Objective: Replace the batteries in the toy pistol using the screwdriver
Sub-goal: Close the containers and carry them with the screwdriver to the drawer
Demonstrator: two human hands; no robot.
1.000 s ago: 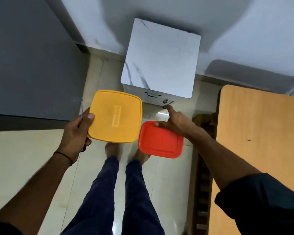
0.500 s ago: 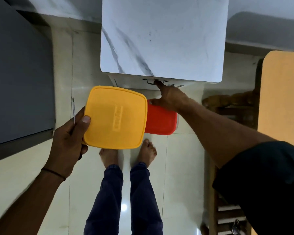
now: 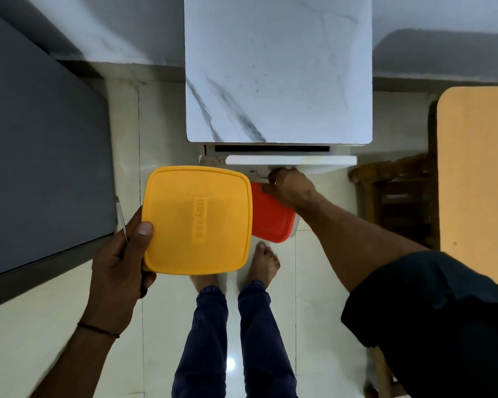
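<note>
The screwdriver (image 3: 121, 216) is in the left hand (image 3: 118, 271). Only its thin metal shaft shows, sticking up past the base of the thumb, and a dark bit of the handle peeks out below the palm. The same hand grasps a yellow-lidded box (image 3: 196, 219) by its left edge, thumb flat on the lid and the other fingers hidden underneath. The lid has raised lettering too faint to read, and it hides whatever the box holds. A thin dark thread (image 3: 98, 330) circles the left wrist.

Just right of the yellow box, and partly covered by it, is a red-lidded box (image 3: 270, 219), clenched in the right hand (image 3: 291, 188). The thumb lies on the lid, and the front fingers curl up at the handle (image 3: 258, 176) of a drawer (image 3: 291, 160). Which fingers hook the handle is hard to make out. The drawer stands slightly open, with a dark slit between its front and the marble-patterned cabinet (image 3: 279, 67). Its inside is out of sight.

Below the boxes are two bare feet (image 3: 263, 262) and dark blue trouser legs (image 3: 204, 340) on a pale tiled floor (image 3: 41, 326). A dark sleeve (image 3: 431, 311) covers the right upper arm. At the right edge an orange-topped desk (image 3: 477, 168) is cut off by the frame, with a dark wooden chair (image 3: 397, 196) tucked beside it. A large grey surface (image 3: 41, 139) fills the left side.
</note>
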